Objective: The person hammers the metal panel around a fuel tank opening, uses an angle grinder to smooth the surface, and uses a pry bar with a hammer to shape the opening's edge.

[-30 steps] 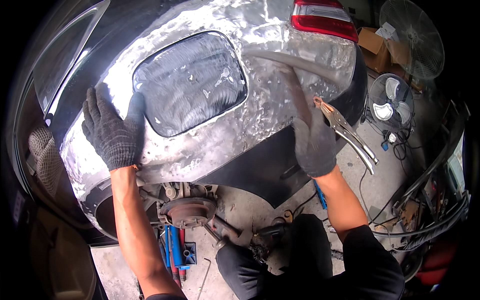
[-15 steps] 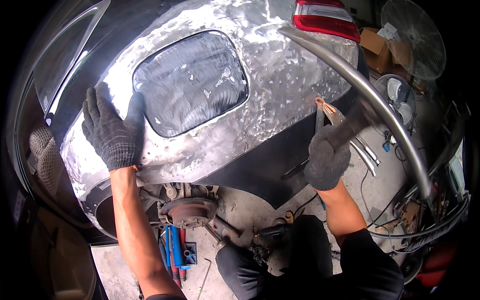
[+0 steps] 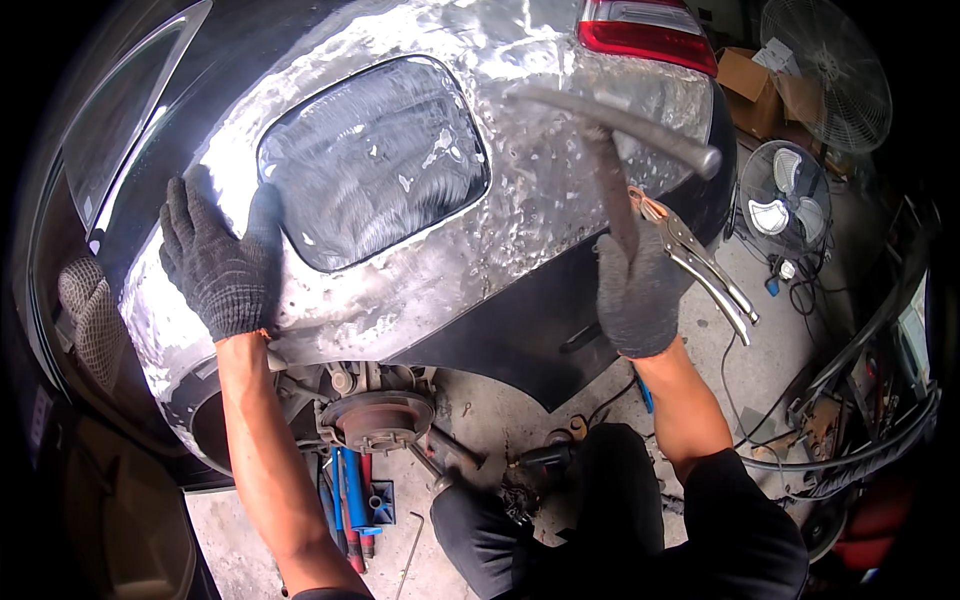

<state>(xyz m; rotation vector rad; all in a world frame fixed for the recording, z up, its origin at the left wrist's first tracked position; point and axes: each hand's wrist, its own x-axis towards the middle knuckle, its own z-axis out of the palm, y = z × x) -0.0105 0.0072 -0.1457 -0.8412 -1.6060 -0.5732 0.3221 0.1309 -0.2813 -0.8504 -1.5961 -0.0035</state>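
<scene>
Your hammer (image 3: 625, 128) just swung in toward the bare-metal panel (image 3: 400, 290), upper centre, with your right hand (image 3: 637, 290) gripping it and left hand (image 3: 225, 265) spread mid-left.

Two hands (image 3: 222, 262), one hammer (image 3: 642, 130), two fans (image 3: 770, 216) show.

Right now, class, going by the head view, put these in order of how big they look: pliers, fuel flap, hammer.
1. Fuel flap, clearly largest
2. Hammer, though its edges are blurred
3. Pliers
</scene>
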